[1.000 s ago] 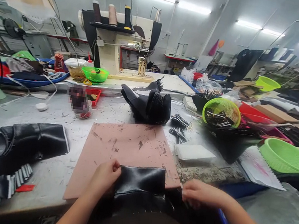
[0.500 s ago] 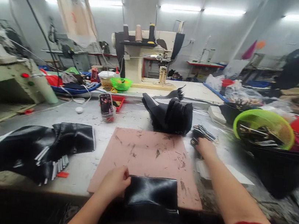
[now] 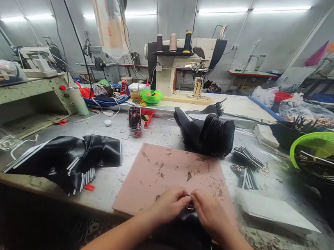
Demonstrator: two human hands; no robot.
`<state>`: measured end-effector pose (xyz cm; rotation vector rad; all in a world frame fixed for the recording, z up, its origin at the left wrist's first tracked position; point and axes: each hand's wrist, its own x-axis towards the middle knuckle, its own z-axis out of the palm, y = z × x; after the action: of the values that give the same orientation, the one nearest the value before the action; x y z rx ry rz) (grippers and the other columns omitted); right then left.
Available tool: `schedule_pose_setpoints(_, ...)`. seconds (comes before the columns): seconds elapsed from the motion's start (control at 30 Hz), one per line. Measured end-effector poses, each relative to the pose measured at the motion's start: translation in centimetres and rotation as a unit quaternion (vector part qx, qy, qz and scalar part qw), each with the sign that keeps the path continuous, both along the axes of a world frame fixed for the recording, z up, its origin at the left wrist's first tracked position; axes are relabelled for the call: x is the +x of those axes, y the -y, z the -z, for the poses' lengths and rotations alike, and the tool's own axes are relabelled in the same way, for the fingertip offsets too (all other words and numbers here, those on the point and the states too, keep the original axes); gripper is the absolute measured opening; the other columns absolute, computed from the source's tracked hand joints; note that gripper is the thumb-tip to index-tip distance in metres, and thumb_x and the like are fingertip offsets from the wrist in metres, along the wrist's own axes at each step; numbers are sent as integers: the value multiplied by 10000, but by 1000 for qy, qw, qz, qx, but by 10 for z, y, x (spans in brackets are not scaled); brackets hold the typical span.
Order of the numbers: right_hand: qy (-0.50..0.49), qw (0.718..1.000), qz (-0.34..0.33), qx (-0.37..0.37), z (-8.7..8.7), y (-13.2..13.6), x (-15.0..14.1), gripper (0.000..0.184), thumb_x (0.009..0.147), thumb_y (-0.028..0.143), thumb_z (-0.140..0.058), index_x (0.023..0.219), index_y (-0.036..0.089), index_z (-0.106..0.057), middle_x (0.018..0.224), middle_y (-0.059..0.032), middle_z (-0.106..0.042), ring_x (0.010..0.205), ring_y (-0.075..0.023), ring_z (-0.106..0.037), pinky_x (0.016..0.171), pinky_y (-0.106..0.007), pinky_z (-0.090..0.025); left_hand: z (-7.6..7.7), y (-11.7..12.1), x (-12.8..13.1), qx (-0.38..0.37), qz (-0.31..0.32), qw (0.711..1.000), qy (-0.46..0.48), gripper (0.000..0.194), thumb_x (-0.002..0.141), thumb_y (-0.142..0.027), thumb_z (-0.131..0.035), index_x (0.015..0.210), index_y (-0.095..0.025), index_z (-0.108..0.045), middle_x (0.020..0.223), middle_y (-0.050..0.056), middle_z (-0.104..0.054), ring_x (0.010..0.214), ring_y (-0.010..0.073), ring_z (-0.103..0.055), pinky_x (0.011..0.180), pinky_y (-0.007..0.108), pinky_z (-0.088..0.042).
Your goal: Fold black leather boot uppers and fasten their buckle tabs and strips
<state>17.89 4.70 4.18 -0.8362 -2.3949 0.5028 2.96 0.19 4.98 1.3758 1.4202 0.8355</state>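
Metal ring [image 3: 190,207], long axis side-to-side, at fingertips [image 3: 186,199]

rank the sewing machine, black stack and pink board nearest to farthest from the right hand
From the right hand:
1. Pink board, at the table's near edge
2. Black stack, beyond the board
3. Sewing machine, behind, to the left

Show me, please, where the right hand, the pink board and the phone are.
Right hand [image 3: 209,211]: head view, on the back of the hand.
Pink board [image 3: 176,171]: head view, on its marked top surface.
Phone [image 3: 134,118]: head view, on its lit screen.
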Motion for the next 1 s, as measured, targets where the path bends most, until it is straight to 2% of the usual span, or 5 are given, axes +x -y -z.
schedule_pose_setpoints(0.27,-44,997,-16,-54,-3,8,-4,212,878,242,-325,831,208,-529,686,-21,-602,588,-140,-561,538,-243,-415,0,3,-6,-94,-61,974,197,310,599,-425,-641,669,-139,-547,605,-23,-526,541,97,-504,489,215,-408)
schedule_pose_setpoints(0.4,-31,999,-8,23,-7,8,-5,156,847,203,-412,794,195,-558,762,-46,-595,680,-161,-549,610,-276,-420,1,5,-6,-44,-54,988,136,173,675,-289,-552,700,-133,-621,644,15,-606,596,125,-547,557,235,-431)
schedule_pose_setpoints(0.7,86,990,-13,111,-14,6,-5,170,816,149,-463,701,180,-584,691,-48,-590,679,-178,-518,613,-295,-387,-6,11,-1,89,-26,989,-115,271,719,-152,-428,760,-183,-694,756,35,-693,689,161,-592,659,248,-429)
schedule_pose_setpoints(0.87,60,982,16,177,-14,14,-9,216,804,131,-424,664,163,-587,630,-48,-579,619,-169,-508,578,-287,-355,-4,8,-1,85,-47,994,-56,245,688,-160,-443,725,-172,-685,733,28,-683,687,153,-583,664,241,-423)
schedule_pose_setpoints(1.0,-1,996,15,90,-11,11,-7,167,787,147,-467,701,163,-610,670,-40,-618,640,-155,-539,604,-261,-391,-5,6,-2,21,-58,997,36,178,671,-205,-481,652,-148,-648,605,10,-627,579,126,-535,568,220,-409)
